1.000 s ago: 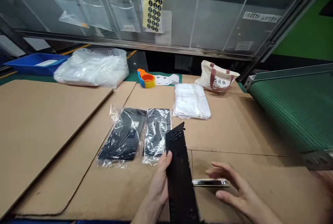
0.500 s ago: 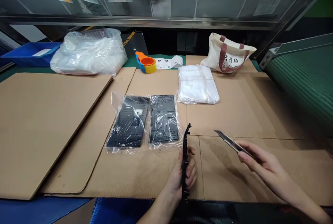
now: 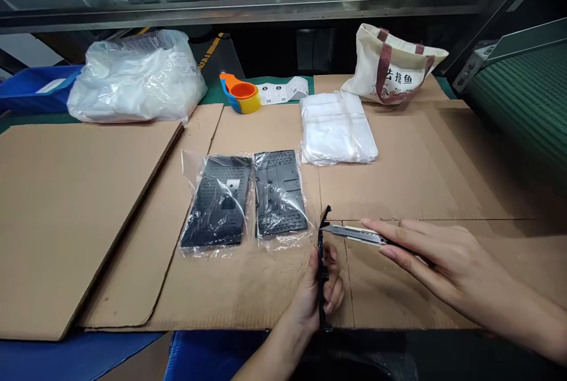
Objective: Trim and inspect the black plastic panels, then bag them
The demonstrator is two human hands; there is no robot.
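My left hand (image 3: 316, 292) is closed around a thin black plastic part (image 3: 322, 269), held upright and seen edge-on near the table's front edge. In my right hand (image 3: 438, 263) is a utility knife (image 3: 367, 235), its blade pointing left. The blade tip meets the upper part of the black piece, or lies just in front of it; I cannot tell if they touch. Two similar black plastic panels in clear bags lie beyond my left hand: a left panel (image 3: 217, 204) and a right panel (image 3: 280, 192) side by side.
Cardboard (image 3: 420, 174) covers the table, with a thicker cardboard stack (image 3: 80, 209) at left. Along the back are a plastic-wrapped bundle (image 3: 137, 80), a tape dispenser (image 3: 241, 94), a stack of white bags (image 3: 337, 128) and a cloth tote (image 3: 394, 68). A green conveyor belt (image 3: 527, 109) runs at right.
My right hand has moved left, bringing the knife blade up to the black part. My left hand still holds that part, slightly farther right. The camera view has shifted a little.
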